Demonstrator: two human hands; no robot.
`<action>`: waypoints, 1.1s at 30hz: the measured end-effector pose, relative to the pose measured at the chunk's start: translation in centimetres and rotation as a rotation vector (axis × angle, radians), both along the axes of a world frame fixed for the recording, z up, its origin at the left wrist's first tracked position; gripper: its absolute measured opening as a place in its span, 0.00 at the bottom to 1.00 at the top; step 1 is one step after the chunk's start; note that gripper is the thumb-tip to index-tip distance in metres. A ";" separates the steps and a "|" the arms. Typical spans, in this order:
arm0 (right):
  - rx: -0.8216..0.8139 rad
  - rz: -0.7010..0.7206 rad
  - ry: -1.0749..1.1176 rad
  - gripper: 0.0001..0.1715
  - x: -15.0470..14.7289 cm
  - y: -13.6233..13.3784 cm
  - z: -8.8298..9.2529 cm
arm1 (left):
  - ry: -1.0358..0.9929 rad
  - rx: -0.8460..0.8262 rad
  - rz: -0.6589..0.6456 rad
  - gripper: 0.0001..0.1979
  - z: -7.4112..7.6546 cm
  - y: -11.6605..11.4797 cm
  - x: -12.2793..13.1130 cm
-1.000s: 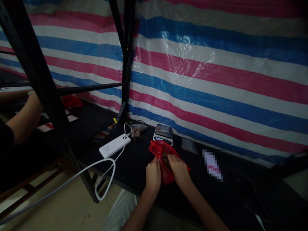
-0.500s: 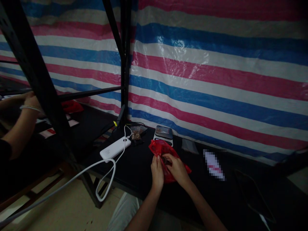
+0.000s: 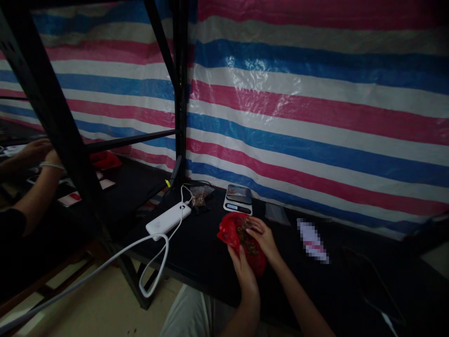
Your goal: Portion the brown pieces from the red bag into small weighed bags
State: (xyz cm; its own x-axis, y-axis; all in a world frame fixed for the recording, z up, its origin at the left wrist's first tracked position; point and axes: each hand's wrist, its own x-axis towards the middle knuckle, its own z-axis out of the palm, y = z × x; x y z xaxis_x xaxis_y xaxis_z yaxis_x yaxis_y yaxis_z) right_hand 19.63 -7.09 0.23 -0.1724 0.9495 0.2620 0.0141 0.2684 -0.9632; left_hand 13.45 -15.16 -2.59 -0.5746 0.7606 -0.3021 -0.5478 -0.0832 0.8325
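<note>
1. Now, at lower centre of the frame, I see both hands on a red plastic bag [image 3: 229,234] that is held just above the near edge of the black desk [image 3: 196,248].
2. My left hand [image 3: 246,276] grips the bag from below, fingers curled shut around its lower part and thumb pressed on the red film.
3. My right hand [image 3: 264,237] is at the bag's open mouth, its fingers bent down onto the brown pieces [image 3: 245,235] inside. I cannot tell whether they pinch a piece or only rest on them.
4. Just above the bag in the frame, a small digital scale [image 3: 238,199] sits on the desk, apart from the bag.
5. To the left of the scale lies a small clear pouch of brown bits [image 3: 198,196]. Lower left of that is a white power bank [image 3: 168,218], with a white cable [image 3: 154,248] looping off the desk edge.
6. To the right of the scale lies a flat clear pouch [image 3: 277,213], and further right a blurred paper label [image 3: 311,239].
7. A striped tarpaulin [image 3: 315,117] in blue, pink and white fills the background behind a black metal post [image 3: 180,93].
8. At far left, another person's hand [image 3: 37,150] with a bracelet [image 3: 51,165] rests on a neighbouring surface, near another red bag [image 3: 105,160].
</note>
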 end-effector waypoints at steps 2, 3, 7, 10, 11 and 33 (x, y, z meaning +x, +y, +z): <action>-0.001 0.007 0.009 0.22 0.4 0.6 1.0 | 0.036 0.020 -0.047 0.34 -0.2 -0.3 1.2; 0.002 0.002 0.020 0.23 0.6 0.9 1.5 | 0.047 0.026 -0.070 0.35 -0.4 -0.3 1.5; 0.065 -0.159 0.126 0.25 0.6 2.5 2.6 | 0.146 -0.020 -0.196 0.40 -1.5 -0.8 -0.5; 0.130 -0.329 0.143 0.26 -0.1 3.4 2.2 | 0.399 0.005 -0.152 0.37 -0.8 -1.6 -4.8; 0.140 -0.364 0.129 0.27 -0.3 3.5 1.9 | 0.491 0.062 -0.084 0.34 -0.1 -1.7 -6.4; 0.115 -0.520 0.103 0.29 1.0 3.1 0.3 | 1.610 0.322 -1.013 0.26 6.6 26.3 -11.9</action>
